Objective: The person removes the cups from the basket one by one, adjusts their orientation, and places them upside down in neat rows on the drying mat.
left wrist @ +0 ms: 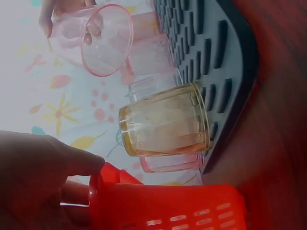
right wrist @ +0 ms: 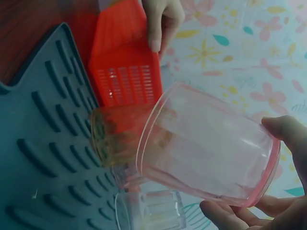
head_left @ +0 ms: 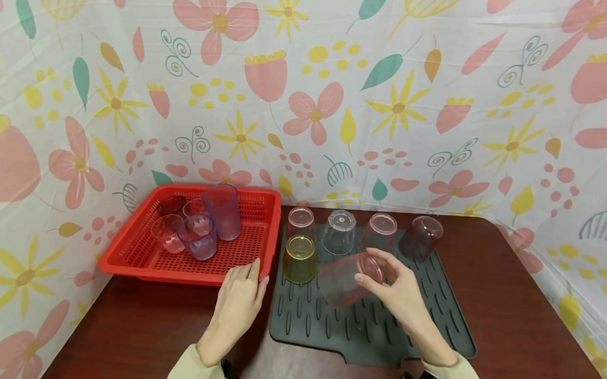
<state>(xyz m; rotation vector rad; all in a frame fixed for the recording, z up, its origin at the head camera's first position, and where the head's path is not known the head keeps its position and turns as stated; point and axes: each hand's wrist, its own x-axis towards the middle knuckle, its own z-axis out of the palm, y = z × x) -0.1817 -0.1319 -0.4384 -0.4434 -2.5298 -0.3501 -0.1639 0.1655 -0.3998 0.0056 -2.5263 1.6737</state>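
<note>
**Tilted and held aloft: a setting-down step, by the look of it**

A glossy reddish-brown tabletop (head_left: 508, 294) carries everything. On it lies a dark grey, ridged draining mat (head_left: 318, 329); left of that stands a red, rectangular, perforated plastic basket (head_left: 186, 278) holding several see-through cups (head_left: 223, 212). The left hand (head_left: 239, 297) grips the basket's near right corner with its fingers, seemingly to steady it. The right hand (head_left: 399, 286) has its fingers pinched round the base of a pale pink, see-through tumbler (head_left: 344, 280), tilted above the mat with its mouth leftward. How near it comes to the amber, see-through glass (head_left: 300, 262) is hard to judge. That glass stands mouth-down before a row of four inverted see-through tumblers (head_left: 339, 234).

Judging by these, the step in hand is placing the pink one likewise; the next move calls for turning its mouth fully down, lowering it beside the amber glass and releasing once the rim sits flat.
</note>
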